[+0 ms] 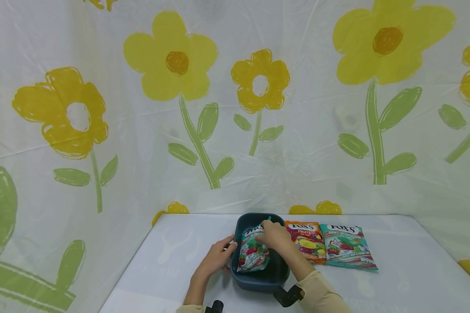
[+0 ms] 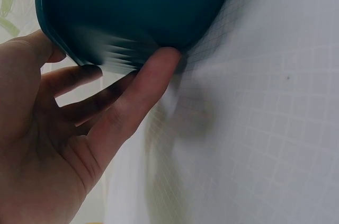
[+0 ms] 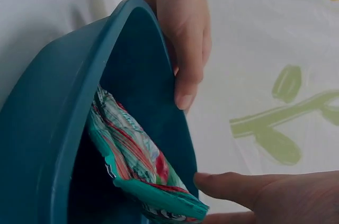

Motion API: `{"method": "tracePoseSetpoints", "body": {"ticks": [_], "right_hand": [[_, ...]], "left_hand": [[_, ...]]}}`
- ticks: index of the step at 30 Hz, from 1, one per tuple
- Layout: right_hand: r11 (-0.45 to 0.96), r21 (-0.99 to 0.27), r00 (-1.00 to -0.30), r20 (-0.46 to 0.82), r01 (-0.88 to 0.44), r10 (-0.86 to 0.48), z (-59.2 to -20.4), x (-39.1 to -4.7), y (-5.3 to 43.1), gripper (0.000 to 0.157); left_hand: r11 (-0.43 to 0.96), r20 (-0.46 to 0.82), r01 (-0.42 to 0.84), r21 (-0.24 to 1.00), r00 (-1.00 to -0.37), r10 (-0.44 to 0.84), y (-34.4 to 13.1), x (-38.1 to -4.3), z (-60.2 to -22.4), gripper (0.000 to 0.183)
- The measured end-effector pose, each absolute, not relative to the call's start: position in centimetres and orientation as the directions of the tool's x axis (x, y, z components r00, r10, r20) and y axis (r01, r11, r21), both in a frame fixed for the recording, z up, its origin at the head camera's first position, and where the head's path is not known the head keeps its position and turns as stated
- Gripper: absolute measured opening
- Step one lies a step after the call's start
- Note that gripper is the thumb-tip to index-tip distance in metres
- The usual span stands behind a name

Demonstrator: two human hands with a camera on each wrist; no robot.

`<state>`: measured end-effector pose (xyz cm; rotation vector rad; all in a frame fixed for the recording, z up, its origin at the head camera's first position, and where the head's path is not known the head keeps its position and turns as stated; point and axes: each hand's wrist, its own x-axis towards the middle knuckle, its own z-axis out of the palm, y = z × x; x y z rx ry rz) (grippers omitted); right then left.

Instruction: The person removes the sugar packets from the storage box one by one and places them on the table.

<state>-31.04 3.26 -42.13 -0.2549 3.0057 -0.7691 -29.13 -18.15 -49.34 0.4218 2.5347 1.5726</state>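
A dark blue plastic bin stands on the white table, and a teal Fox's candy bag leans inside it. At the bin's left side, my left hand holds the wall, thumb at the rim. The left wrist view shows that hand with its other fingers along the outer wall. My right hand reaches over the bin and pinches the bag's top end. In the right wrist view, the thumb lies by the bag's teal end; the other fingers are partly hidden.
Right of the bin lie an orange Fox's fruits bag and another teal Fox's bag, side by side. A white curtain with yellow flowers hangs behind the table.
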Motion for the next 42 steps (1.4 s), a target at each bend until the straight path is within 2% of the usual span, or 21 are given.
{"method": "tracePoseSetpoints", "body": {"ticks": [5, 10, 15, 26, 36, 42], "right_hand": [[0.801, -0.576, -0.975, -0.033, -0.16, -0.219, -42.0, -31.2, 3.6, 0.06], [0.67, -0.736, -0.954, -0.12, -0.1, -0.274, -42.4, -31.3, 4.1, 0.067], [0.583, -0.811, -0.944, -0.146, -0.057, -0.295, -42.7, -31.5, 4.3, 0.069], [0.444, -0.895, -0.939, -0.175, 0.027, -0.296, -42.4, -31.4, 4.2, 0.073], [0.327, -0.945, -0.967, -0.054, -0.032, -0.251, -44.0, -31.8, 4.2, 0.064], [0.25, -0.968, -0.967, -0.063, -0.001, -0.247, -44.3, -31.7, 4.1, 0.064]], "left_hand": [[0.414, 0.035, 0.164, 0.895, -0.953, 0.301, -18.3, -29.2, -49.4, 0.053], [0.413, 0.036, 0.162, 0.896, -0.955, 0.296, -18.5, -29.2, -49.5, 0.051], [0.42, 0.035, 0.163, 0.893, -0.955, 0.295, -18.5, -29.2, -49.7, 0.053], [0.405, 0.021, 0.144, 0.903, -0.956, 0.291, -18.4, -29.2, -49.6, 0.052], [0.388, 0.018, 0.138, 0.911, -0.955, 0.297, -18.3, -29.1, -49.3, 0.052], [0.406, 0.034, 0.16, 0.9, -0.953, 0.3, -18.2, -29.2, -49.4, 0.052]]}}
